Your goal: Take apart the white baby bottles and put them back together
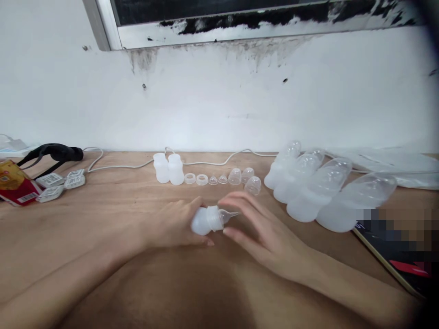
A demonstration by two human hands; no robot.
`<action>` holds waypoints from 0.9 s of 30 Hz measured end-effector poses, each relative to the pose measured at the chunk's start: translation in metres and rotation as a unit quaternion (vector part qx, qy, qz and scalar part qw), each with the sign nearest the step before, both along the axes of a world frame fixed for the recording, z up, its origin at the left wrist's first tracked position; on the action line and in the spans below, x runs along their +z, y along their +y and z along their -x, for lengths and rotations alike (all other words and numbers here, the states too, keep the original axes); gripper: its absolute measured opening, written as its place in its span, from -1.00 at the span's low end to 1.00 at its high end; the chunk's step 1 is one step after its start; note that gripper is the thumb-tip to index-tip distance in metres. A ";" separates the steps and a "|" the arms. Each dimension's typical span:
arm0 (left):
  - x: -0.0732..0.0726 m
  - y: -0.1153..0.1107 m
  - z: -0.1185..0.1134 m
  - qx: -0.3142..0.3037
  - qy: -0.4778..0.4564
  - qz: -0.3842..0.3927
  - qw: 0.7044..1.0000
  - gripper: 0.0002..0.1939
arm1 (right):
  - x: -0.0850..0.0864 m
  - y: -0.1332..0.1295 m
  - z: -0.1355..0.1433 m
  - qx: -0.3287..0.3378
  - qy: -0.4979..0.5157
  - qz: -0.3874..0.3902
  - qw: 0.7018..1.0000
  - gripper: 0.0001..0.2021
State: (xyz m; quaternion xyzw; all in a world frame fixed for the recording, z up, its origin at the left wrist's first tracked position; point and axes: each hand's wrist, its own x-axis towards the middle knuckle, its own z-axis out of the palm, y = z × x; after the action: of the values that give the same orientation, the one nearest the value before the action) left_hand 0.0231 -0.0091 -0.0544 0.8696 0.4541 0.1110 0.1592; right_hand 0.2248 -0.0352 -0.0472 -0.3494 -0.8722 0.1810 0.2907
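Note:
My left hand (178,224) is wrapped round a small frosted bottle (202,221), which lies tilted on its side with its top to the right. A ring collar and a clear nipple (224,216) with a long thin tip are on the bottle. Around that tip my right hand (257,228) is curved, thumb and fingers apart, and it holds nothing that I can see. Behind the hands stand two open frosted bottles (176,170), then two rings (202,179), two nipples (222,179) and three clear domed caps (253,185) in a row.
Several capped frosted bottles (310,194) stand at the right, beside a plastic bag (398,164) and a dark flat box (384,251). On the left are a red and yellow box (17,183), small white packs (51,193) and a black strap (58,153). A white cable (222,162) runs along the wall.

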 end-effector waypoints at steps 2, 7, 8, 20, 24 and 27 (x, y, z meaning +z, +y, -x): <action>-0.004 -0.002 -0.001 0.011 0.017 -0.036 0.999 -0.47 | -0.004 0.008 0.002 -0.062 -0.020 0.099 0.993 -0.74; -0.004 -0.003 0.008 0.006 0.013 -0.015 1.000 -0.49 | -0.007 0.015 0.004 -0.002 -0.021 0.105 0.994 -0.84; -0.002 -0.003 0.011 -0.012 0.002 0.016 1.000 -0.49 | -0.007 0.015 0.003 0.017 -0.026 0.046 0.998 -0.85; -0.005 0.036 0.085 0.320 -0.212 -0.059 0.921 -0.52 | -0.014 0.030 -0.003 -0.048 -0.190 -0.043 0.980 -0.80; -0.024 0.059 0.100 0.355 -0.269 -0.079 0.892 -0.49 | -0.023 0.038 0.007 -0.051 -0.230 -0.004 0.972 -0.78; -0.037 0.073 0.102 0.295 -0.313 -0.108 0.896 -0.41 | -0.024 0.041 0.016 -0.045 -0.247 0.005 0.968 -0.81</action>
State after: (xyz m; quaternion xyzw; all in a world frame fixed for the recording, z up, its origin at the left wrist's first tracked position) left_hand -0.0787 0.0639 -0.0910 0.6277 0.6014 0.4683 0.1579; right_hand 0.2083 0.0058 -0.0710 -0.4231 -0.8996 0.0800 0.0727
